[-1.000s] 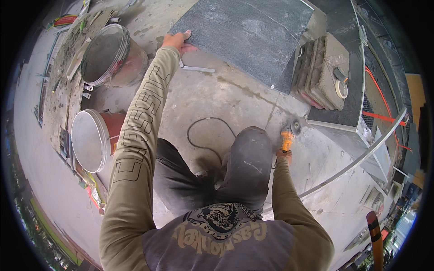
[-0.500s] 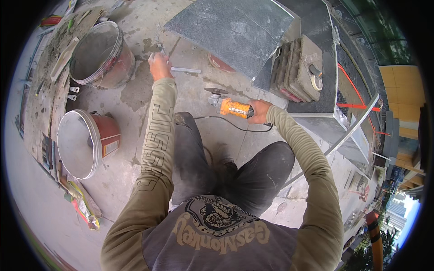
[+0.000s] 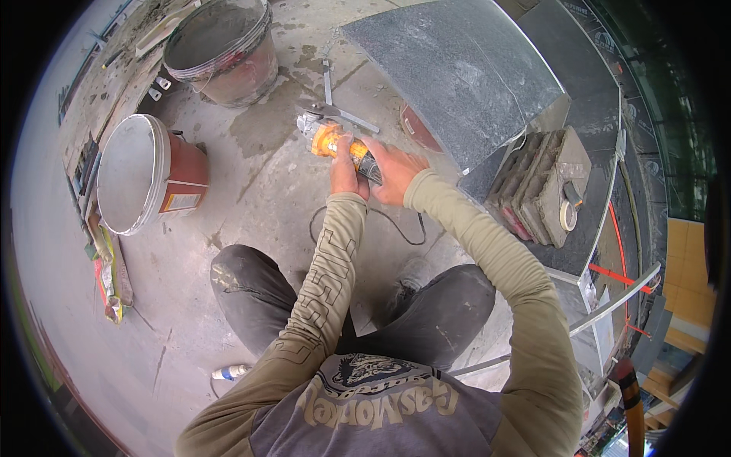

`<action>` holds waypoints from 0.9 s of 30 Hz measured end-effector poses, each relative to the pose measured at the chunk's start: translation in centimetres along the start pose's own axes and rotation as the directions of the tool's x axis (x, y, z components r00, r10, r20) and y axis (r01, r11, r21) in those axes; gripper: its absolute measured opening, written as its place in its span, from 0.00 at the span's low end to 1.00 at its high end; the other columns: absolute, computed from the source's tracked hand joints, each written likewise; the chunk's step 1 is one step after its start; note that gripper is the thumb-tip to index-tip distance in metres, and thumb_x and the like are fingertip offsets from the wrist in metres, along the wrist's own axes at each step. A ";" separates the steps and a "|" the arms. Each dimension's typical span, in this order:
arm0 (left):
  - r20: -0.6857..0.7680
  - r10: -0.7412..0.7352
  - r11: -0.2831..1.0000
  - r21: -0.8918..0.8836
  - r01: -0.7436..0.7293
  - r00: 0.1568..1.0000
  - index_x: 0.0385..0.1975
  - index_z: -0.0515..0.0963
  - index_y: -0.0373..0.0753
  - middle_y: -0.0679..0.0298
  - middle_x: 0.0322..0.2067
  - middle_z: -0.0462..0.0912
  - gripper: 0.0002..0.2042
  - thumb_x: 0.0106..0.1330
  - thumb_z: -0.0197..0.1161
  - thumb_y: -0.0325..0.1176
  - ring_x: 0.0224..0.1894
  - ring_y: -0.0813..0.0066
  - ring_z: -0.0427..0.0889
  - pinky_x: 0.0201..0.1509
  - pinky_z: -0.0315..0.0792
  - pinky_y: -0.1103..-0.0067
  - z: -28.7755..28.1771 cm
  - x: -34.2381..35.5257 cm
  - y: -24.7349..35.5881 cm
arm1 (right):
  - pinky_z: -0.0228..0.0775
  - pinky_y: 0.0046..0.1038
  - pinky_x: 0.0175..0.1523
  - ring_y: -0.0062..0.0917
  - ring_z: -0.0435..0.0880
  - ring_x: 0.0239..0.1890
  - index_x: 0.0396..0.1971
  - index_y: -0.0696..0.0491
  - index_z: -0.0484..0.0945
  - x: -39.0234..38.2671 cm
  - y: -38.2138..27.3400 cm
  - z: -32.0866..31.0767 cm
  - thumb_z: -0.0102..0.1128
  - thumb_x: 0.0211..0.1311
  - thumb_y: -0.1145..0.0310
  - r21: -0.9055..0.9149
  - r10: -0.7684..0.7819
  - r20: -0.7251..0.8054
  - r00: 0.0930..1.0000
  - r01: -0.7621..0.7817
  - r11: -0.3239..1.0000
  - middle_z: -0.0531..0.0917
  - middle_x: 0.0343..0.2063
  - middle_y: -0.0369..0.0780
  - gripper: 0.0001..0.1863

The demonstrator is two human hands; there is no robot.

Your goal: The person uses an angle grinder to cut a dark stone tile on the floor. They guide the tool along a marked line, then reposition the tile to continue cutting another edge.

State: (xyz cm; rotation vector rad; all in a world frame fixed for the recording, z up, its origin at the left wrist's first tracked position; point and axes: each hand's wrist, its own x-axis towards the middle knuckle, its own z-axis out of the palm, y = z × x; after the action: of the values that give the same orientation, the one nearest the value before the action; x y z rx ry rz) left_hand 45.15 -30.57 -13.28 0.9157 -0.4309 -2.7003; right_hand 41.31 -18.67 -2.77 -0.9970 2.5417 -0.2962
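Observation:
Both my hands are on an orange angle grinder (image 3: 327, 140), held over the concrete floor. My left hand (image 3: 347, 175) is closed around the middle of its body. My right hand (image 3: 396, 175) grips the dark rear end. The grinder's head and its flat cutting disc (image 3: 318, 108) point to the far left. Just past the disc, a metal try square (image 3: 359, 120) lies on the floor, one arm partly behind the disc. A black power cord (image 3: 411, 241) loops below my hands.
A large dark grey slab (image 3: 457, 68) lies raised at the far right, beside stacked concrete blocks (image 3: 537, 186) bearing a tape roll (image 3: 568, 215). Two buckets (image 3: 242, 72) (image 3: 185, 169) stand at left. A plug connector (image 3: 230, 372) lies near my left knee.
My left hand has let go of the square, now on the floor, and moved right onto the grinder. My right hand has brought the grinder leftward and farther out. The view has shifted.

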 end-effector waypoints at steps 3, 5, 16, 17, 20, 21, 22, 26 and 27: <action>0.050 0.142 0.986 0.084 -0.146 0.989 0.55 0.74 0.34 0.60 0.44 0.85 0.20 0.72 0.68 0.40 0.44 0.69 0.87 0.50 0.82 0.70 2.3 1.9 2.2 | 0.79 0.51 0.56 0.53 0.88 0.50 0.73 0.48 0.60 1.5 -2.0 -1.7 0.73 0.53 0.63 -0.144 0.059 -0.051 0.997 -0.066 0.987 0.87 0.46 0.56 0.47; 0.160 0.197 0.964 0.151 -0.221 0.967 0.56 0.74 0.34 0.59 0.47 0.85 0.20 0.72 0.68 0.39 0.44 0.69 0.87 0.51 0.82 0.71 4.1 2.0 4.3 | 0.79 0.51 0.55 0.53 0.88 0.48 0.72 0.48 0.61 2.6 -1.8 -2.0 0.73 0.53 0.62 -0.084 0.082 -0.101 0.991 -0.091 0.992 0.88 0.43 0.54 0.45; 0.080 -0.220 0.975 0.029 0.218 0.972 0.64 0.71 0.31 0.49 0.60 0.82 0.23 0.84 0.45 0.45 0.63 0.53 0.82 0.70 0.75 0.57 3.3 -2.1 -0.1 | 0.80 0.45 0.53 0.49 0.90 0.43 0.51 0.58 0.75 8.5 -0.7 -3.1 0.76 0.48 0.56 0.260 0.179 -0.296 0.938 -0.101 0.960 0.89 0.35 0.49 0.33; 0.124 -0.213 0.976 -0.025 0.218 0.969 0.64 0.71 0.31 0.49 0.60 0.82 0.22 0.84 0.45 0.44 0.62 0.54 0.83 0.70 0.75 0.57 3.5 -2.9 -1.1 | 0.80 0.46 0.54 0.49 0.90 0.44 0.51 0.58 0.75 8.8 -1.3 -3.5 0.75 0.50 0.57 0.250 0.173 -0.299 0.938 -0.098 0.963 0.89 0.36 0.50 0.32; 0.138 -0.149 0.966 -0.193 0.174 0.979 0.62 0.72 0.30 0.48 0.59 0.83 0.20 0.84 0.45 0.39 0.62 0.54 0.83 0.70 0.76 0.56 3.9 -2.6 -2.6 | 0.80 0.47 0.56 0.51 0.90 0.47 0.51 0.58 0.74 8.9 -2.3 -3.3 0.74 0.52 0.59 0.240 0.192 -0.308 0.932 -0.119 0.963 0.90 0.39 0.52 0.30; 0.124 -0.120 0.955 -0.255 0.149 0.985 0.62 0.73 0.30 0.48 0.59 0.83 0.19 0.84 0.45 0.37 0.61 0.53 0.83 0.70 0.77 0.56 3.8 -2.3 -2.9 | 0.80 0.47 0.56 0.51 0.90 0.47 0.51 0.58 0.74 9.1 -2.6 -3.1 0.74 0.52 0.59 0.231 0.201 -0.316 0.927 -0.131 0.964 0.90 0.40 0.52 0.30; 0.130 -0.120 0.943 -0.294 0.154 0.984 0.62 0.73 0.30 0.48 0.58 0.83 0.18 0.84 0.45 0.36 0.61 0.53 0.84 0.69 0.77 0.57 3.6 -2.2 -3.2 | 0.80 0.48 0.56 0.51 0.90 0.47 0.51 0.57 0.74 9.1 -2.7 -2.8 0.74 0.52 0.59 0.221 0.211 -0.325 0.922 -0.142 0.965 0.90 0.40 0.52 0.30; 0.089 -0.091 0.926 -0.360 0.118 0.992 0.62 0.72 0.29 0.47 0.58 0.83 0.17 0.83 0.45 0.32 0.60 0.53 0.84 0.68 0.79 0.58 3.1 -2.1 -3.6 | 0.80 0.48 0.56 0.52 0.89 0.48 0.51 0.56 0.75 8.6 -3.4 -1.9 0.74 0.52 0.59 0.181 0.205 -0.380 0.902 -0.145 0.973 0.89 0.42 0.53 0.29; 0.060 -0.080 0.930 -0.354 0.096 0.995 0.62 0.72 0.28 0.47 0.58 0.83 0.17 0.83 0.45 0.31 0.60 0.53 0.84 0.68 0.80 0.58 3.1 -2.4 -3.6 | 0.80 0.48 0.56 0.52 0.89 0.48 0.51 0.56 0.75 8.6 -3.4 -1.7 0.74 0.52 0.59 0.187 0.206 -0.380 0.901 -0.144 0.972 0.89 0.42 0.53 0.29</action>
State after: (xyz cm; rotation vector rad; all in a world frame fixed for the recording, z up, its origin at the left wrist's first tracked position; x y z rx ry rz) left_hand 44.56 -25.87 -10.88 0.7865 0.0979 -2.7518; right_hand 36.86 -26.99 -2.56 -0.6960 2.8912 -0.6951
